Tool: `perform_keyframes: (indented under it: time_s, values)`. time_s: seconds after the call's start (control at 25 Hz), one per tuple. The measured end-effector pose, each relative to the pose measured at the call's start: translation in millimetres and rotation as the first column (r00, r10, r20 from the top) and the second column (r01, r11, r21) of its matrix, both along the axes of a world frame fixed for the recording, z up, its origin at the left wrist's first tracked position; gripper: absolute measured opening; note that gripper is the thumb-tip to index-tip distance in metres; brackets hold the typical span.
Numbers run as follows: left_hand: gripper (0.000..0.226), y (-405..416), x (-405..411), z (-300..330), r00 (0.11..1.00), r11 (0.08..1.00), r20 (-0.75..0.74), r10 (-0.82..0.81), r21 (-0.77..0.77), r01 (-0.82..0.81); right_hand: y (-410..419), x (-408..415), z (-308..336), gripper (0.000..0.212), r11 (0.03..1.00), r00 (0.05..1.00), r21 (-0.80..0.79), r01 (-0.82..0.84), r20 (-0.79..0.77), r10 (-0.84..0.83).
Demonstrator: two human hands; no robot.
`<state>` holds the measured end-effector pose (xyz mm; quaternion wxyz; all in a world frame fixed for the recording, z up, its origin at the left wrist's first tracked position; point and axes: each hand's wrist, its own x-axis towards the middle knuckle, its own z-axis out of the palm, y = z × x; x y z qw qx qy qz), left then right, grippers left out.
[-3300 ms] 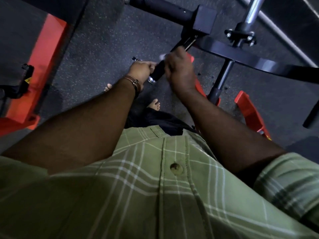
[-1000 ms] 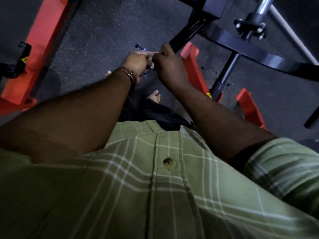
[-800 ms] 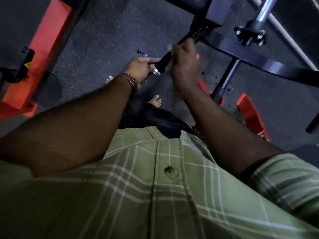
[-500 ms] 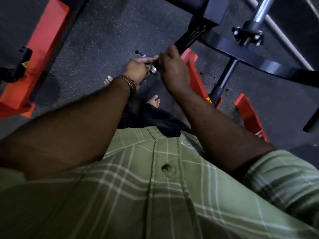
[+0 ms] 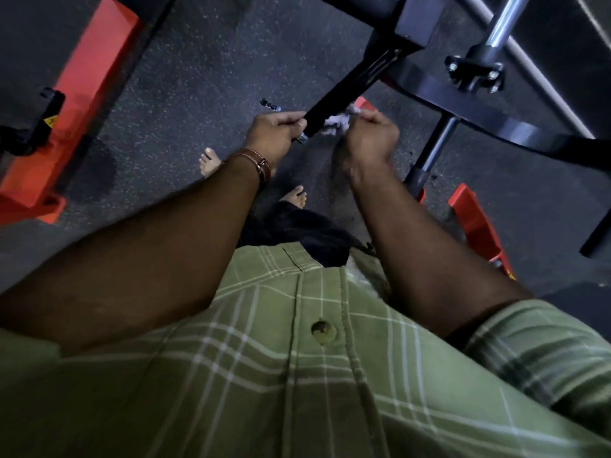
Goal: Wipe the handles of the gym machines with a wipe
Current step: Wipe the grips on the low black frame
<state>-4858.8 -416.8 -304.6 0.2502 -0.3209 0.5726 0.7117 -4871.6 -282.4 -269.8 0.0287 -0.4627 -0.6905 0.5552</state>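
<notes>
Black handle (image 5: 344,94) slanting from upper right down to lower left, left hand (image 5: 274,135) gripping its capped end, right hand (image 5: 372,137) pinching white wipe (image 5: 337,122) just beside it, bare floor (image 5: 198,77) to the left

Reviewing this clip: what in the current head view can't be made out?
- Right hand: motion-blurred; how much of the wipe it holds is unclear.
- Handle: its metal end is partly hidden by the left hand.
- Small dark object on the floor: too small to identify.
- Machine frame: cut off at top and right edges.
</notes>
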Motion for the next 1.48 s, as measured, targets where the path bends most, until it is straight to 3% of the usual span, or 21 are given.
perform_keyframes:
  time_s: [0.08, 0.2, 0.28, 0.36, 0.44, 0.52, 0.64, 0.72, 0.76, 0.8, 0.84, 0.92, 1.04, 1.12, 1.2, 1.28, 1.32, 1.4, 1.44, 1.48]
  values:
    - [0.023, 3, 1, -1, 1.000, 0.999, -0.009, -0.002, -0.040, 0.002, -9, -9, 9, 0.034, 0.946, 0.997, -0.316, 0.073, -0.012, -0.081]
    - [0.022, 8, 3, -2, 1.000, 0.998, 0.013, 0.028, -0.060, -0.027, -33, 19, 19, 0.029, 0.897, 0.960, -0.411, -0.163, 0.143, 0.239]
    - [0.025, 5, 5, -2, 0.999, 0.997, 0.035, 0.003, -0.078, 0.000, -25, 25, 15, 0.028, 0.850, 0.916, -0.476, -0.226, 0.192, 0.352]
    - [0.025, -1, 8, -3, 0.999, 0.997, 0.051, 0.011, -0.082, -0.007, -9, 7, 10, 0.032, 0.829, 0.960, -0.547, -0.120, 0.149, 0.237]
    - [0.020, -2, 8, -1, 0.991, 0.997, 0.107, 0.078, -0.014, -0.077, -5, -8, 5, 0.039, 0.802, 0.999, -0.596, 0.016, 0.051, 0.018]
    - [0.022, 5, 9, 2, 0.966, 0.976, 0.197, 0.167, 0.105, -0.190, -14, -3, 0, 0.034, 0.846, 0.999, -0.531, 0.037, 0.036, -0.021]
    - [0.025, 16, 10, 3, 0.914, 0.910, 0.309, 0.264, 0.235, -0.342, -14, 12, -12, 0.025, 0.911, 0.986, -0.398, -0.110, 0.068, 0.150]
    - [0.027, 16, 9, 4, 0.897, 0.887, 0.341, 0.282, 0.264, -0.379, -1, 15, -1, 0.021, 0.933, 0.927, -0.079, -0.351, 0.110, 0.358]
    - [0.027, 14, 10, 3, 0.891, 0.877, 0.349, 0.291, 0.275, -0.394, 6, 13, 10, 0.014, 0.846, 0.863, 0.172, -0.504, 0.110, 0.492]
    - [0.028, 12, 11, 3, 0.883, 0.868, 0.359, 0.303, 0.278, -0.411, 11, 10, 18, 0.008, 0.692, 0.767, 0.386, -0.610, 0.069, 0.638]
    - [0.028, 10, 12, 3, 0.873, 0.857, 0.370, 0.319, 0.280, -0.432, 13, 8, 28, 0.006, 0.520, 0.639, 0.559, -0.646, 0.022, 0.769]
    - [0.026, 8, 16, 2, 0.860, 0.840, 0.383, 0.338, 0.289, -0.459, 14, -9, 29, 0.011, 0.274, 0.437, 0.745, -0.609, 0.026, 0.899]
    - [0.037, 9, 18, 3, 0.837, 0.792, 0.401, 0.374, 0.332, -0.513, -3, -31, 14, 0.018, -0.103, 0.261, 0.758, -0.644, 0.344, 0.902]
    - [0.048, 10, 18, 1, 0.812, 0.757, 0.412, 0.413, 0.341, -0.558, -33, -32, 7, 0.020, -0.322, 0.030, 0.488, -0.811, 0.585, 0.810]
    - [0.048, 10, 17, 2, 0.775, 0.721, 0.441, 0.453, 0.330, -0.609, -57, -37, 15, 0.022, -0.398, -0.193, 0.212, -0.892, 0.617, 0.763]
    - [0.058, 10, 18, 1, 0.765, 0.711, 0.458, 0.453, 0.332, -0.620, -65, -52, 26, 0.026, -0.474, -0.283, 0.157, -0.867, 0.626, 0.726]
    - [0.066, 8, 19, 1, 0.781, 0.725, 0.451, 0.432, 0.342, -0.598, -65, -62, 30, 0.029, -0.494, -0.266, 0.158, -0.855, 0.684, 0.680]
    - [0.079, 6, 20, -3, 0.809, 0.750, 0.442, 0.388, 0.358, -0.556, -56, -74, 32, 0.033, -0.486, -0.134, 0.205, -0.850, 0.807, 0.575]
    - [0.080, 6, 20, -4, 0.809, 0.750, 0.436, 0.394, 0.357, -0.557, -54, -74, 30, 0.034, -0.488, -0.113, 0.209, -0.848, 0.827, 0.551]
    - [0.078, 6, 20, -5, 0.798, 0.736, 0.437, 0.414, 0.355, -0.576, -57, -69, 30, 0.033, -0.500, -0.158, 0.189, -0.845, 0.806, 0.571]
